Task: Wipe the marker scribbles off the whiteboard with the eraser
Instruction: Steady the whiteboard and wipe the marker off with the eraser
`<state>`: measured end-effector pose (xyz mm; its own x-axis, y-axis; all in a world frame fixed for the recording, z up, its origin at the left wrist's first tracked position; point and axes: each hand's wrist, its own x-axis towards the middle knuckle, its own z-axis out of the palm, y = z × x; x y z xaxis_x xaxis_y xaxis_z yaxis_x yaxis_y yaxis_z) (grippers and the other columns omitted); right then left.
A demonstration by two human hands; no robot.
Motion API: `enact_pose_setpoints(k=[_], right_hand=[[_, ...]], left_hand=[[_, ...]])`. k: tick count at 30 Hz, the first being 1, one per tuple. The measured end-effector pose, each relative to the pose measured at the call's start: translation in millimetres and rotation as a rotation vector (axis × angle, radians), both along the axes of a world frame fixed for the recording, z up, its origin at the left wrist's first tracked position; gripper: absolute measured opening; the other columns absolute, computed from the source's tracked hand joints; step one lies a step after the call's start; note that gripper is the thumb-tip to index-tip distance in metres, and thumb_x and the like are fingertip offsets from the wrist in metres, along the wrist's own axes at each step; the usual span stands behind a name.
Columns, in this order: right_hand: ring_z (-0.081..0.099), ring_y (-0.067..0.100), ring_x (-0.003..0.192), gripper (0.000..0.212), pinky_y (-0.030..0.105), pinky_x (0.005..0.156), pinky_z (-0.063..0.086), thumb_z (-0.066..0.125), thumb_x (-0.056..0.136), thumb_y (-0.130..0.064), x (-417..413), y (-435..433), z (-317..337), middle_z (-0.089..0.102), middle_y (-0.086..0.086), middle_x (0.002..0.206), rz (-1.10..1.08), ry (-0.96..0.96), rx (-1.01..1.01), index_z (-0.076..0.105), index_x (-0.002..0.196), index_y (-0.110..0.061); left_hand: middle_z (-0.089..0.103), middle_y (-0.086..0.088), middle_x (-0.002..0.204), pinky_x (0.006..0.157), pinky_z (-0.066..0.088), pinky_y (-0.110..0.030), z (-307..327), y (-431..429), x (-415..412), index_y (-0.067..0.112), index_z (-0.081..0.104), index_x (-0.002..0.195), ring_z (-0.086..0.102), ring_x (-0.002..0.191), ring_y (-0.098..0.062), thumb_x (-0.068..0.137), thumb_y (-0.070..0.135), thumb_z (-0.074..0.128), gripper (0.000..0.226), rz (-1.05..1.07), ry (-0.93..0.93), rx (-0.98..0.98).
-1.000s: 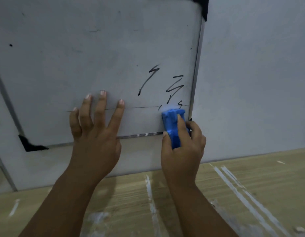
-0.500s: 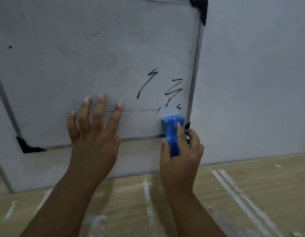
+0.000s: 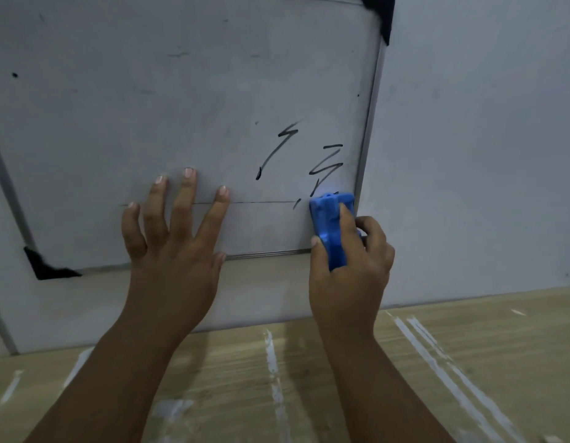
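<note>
**Eraser pressed at the whiteboard's lower right corner**

Right hand [image 3: 349, 266] has its grip closed around the blue eraser [image 3: 330, 228], thumb on the eraser's left side, forefinger laid along its back, the other fingers curled on the right. The eraser stands upright against the whiteboard [image 3: 149, 107], in the board's lower right corner, its top edge touching the bottom of the right-hand marker scribble [image 3: 327, 167]. A second scribble [image 3: 275, 150] lies just to the left of that one, apart from the eraser. A thin dark line [image 3: 261, 203] runs across the board from the eraser leftward.

Left hand [image 3: 171, 251] holds nothing: it lies flat on the board with fingers spread wide, fingertips across the thin line, well left of the eraser.

Black corner caps [image 3: 381, 14] mark the board's frame at upper right and lower left. The board's metal right edge sits just beside the eraser. Behind is a grey wall [image 3: 485, 155]; near the viewer, a wooden counter [image 3: 469, 362] carries white streaks.
</note>
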<state>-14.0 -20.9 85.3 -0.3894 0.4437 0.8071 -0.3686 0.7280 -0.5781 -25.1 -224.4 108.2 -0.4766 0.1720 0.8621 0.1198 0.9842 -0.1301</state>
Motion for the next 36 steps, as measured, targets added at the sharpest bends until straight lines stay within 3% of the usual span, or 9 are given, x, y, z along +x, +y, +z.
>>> enact_pose_setpoints(k=[11,16,19,24,26,29,33,36], right_hand=[[0.044,0.027,0.121,0.060,0.054,0.089,0.051,0.075,0.087,-0.020,-2,-1,0,0.050,0.009,0.136,0.036,0.009,-0.016,0.052,0.142,-0.021],[0.048,0.029,0.118,0.061,0.054,0.090,0.050,0.078,0.083,-0.016,7,-3,-6,0.054,0.012,0.132,0.063,0.026,0.133,0.056,0.139,-0.020],[0.045,0.028,0.121,0.059,0.055,0.091,0.050,0.076,0.085,-0.020,-1,-3,7,0.052,0.011,0.135,0.035,0.033,0.017,0.055,0.140,-0.021],[0.052,0.034,0.116,0.059,0.052,0.089,0.048,0.078,0.082,-0.019,10,-24,-3,0.056,0.013,0.132,0.081,-0.009,0.295,0.058,0.138,-0.018],[0.051,0.034,0.117,0.058,0.052,0.091,0.048,0.078,0.083,-0.018,6,-9,6,0.055,0.014,0.132,0.049,0.014,0.267,0.058,0.138,-0.018],[0.048,0.033,0.119,0.055,0.055,0.092,0.048,0.076,0.085,-0.018,-1,1,19,0.054,0.015,0.133,0.008,0.052,0.066,0.058,0.137,-0.017],[0.051,0.032,0.114,0.057,0.049,0.091,0.048,0.077,0.084,-0.019,10,-23,8,0.055,0.013,0.131,0.028,0.021,0.204,0.058,0.138,-0.018],[0.051,0.031,0.114,0.057,0.050,0.090,0.049,0.078,0.083,-0.019,8,-16,8,0.056,0.011,0.131,0.051,0.011,0.197,0.059,0.137,-0.018]], left_hand=[[0.018,-0.019,0.166,0.116,0.014,-0.065,2,2,2,0.022,0.034,0.157,0.019,0.150,-0.048,0.074,0.031,0.083,0.097,0.003,-0.031,0.009],[0.021,-0.020,0.165,0.115,0.017,-0.065,1,2,1,0.021,0.036,0.156,0.021,0.149,-0.049,0.072,0.031,0.084,0.097,0.010,-0.009,0.004],[0.020,-0.020,0.166,0.115,0.017,-0.065,1,3,1,0.022,0.036,0.156,0.021,0.149,-0.049,0.073,0.031,0.082,0.095,0.014,-0.010,0.008],[0.019,-0.019,0.166,0.115,0.016,-0.065,1,2,1,0.022,0.035,0.156,0.021,0.150,-0.048,0.074,0.030,0.083,0.096,0.015,-0.013,0.007],[0.019,-0.018,0.166,0.115,0.016,-0.065,1,1,2,0.023,0.036,0.156,0.021,0.150,-0.047,0.073,0.029,0.083,0.096,0.012,-0.010,0.007],[0.019,-0.018,0.166,0.115,0.016,-0.065,2,3,3,0.023,0.036,0.155,0.021,0.150,-0.047,0.072,0.027,0.083,0.095,0.009,-0.026,0.018],[0.021,-0.019,0.165,0.115,0.018,-0.065,2,5,5,0.022,0.037,0.155,0.022,0.149,-0.047,0.072,0.026,0.084,0.096,0.012,-0.031,0.032],[0.022,-0.018,0.165,0.114,0.020,-0.066,3,5,5,0.022,0.039,0.154,0.023,0.149,-0.047,0.070,0.025,0.086,0.096,0.005,-0.027,0.039]])
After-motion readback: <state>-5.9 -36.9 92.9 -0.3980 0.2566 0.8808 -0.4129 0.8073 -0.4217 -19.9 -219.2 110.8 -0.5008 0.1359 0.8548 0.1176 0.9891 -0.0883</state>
